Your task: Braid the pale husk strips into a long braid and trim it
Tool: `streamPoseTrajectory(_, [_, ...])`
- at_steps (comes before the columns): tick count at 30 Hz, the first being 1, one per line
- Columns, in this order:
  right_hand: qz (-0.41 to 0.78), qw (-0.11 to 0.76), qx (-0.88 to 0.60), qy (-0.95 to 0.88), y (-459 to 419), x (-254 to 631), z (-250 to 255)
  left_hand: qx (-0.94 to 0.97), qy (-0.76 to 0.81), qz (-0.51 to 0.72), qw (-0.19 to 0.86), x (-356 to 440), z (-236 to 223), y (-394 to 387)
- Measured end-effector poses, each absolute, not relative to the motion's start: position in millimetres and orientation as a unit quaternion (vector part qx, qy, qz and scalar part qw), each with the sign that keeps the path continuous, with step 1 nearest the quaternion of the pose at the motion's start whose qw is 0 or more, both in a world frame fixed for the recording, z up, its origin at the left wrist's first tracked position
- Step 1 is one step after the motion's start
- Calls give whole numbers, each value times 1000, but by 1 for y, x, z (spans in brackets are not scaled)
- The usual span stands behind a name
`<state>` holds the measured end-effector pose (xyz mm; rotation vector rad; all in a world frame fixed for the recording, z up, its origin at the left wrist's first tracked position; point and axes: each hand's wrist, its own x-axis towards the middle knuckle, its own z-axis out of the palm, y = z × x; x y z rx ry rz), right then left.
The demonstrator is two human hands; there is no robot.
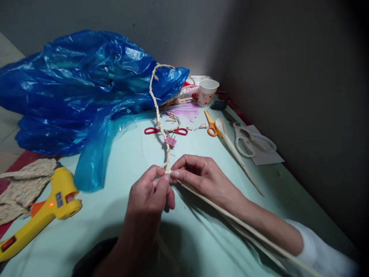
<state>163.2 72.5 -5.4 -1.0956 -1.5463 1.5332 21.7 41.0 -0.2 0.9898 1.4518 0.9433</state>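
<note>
A pale braided cord (157, 109) of plant fibre runs from the blue plastic bag down to my fingers. My left hand (151, 188) pinches the lower end of the braid between thumb and fingers. Close beside it on the right, my right hand (198, 175) pinches the fibre strands where they leave the braid. Long loose strands (230, 215) trail from there under my right forearm to the lower right. A pink clip (170, 141) sits on the braid above my hands. Behind it lie red-handled scissors (181, 131), their blades partly covered by the cord.
A yellow glue gun (59, 196) with a lit orange light lies left, beside woven fibre pieces (25, 184). The blue plastic bag (95, 84) fills the back left. Orange scissors (211, 127), a paper cup (208, 92) and large white-handled scissors (245, 140) lie back right, near the wall.
</note>
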Motion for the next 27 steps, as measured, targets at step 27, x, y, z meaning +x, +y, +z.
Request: streamPoseTrajectory(27, [788, 205, -371, -447, 77, 193, 9, 360, 645, 385, 553, 20, 0, 45])
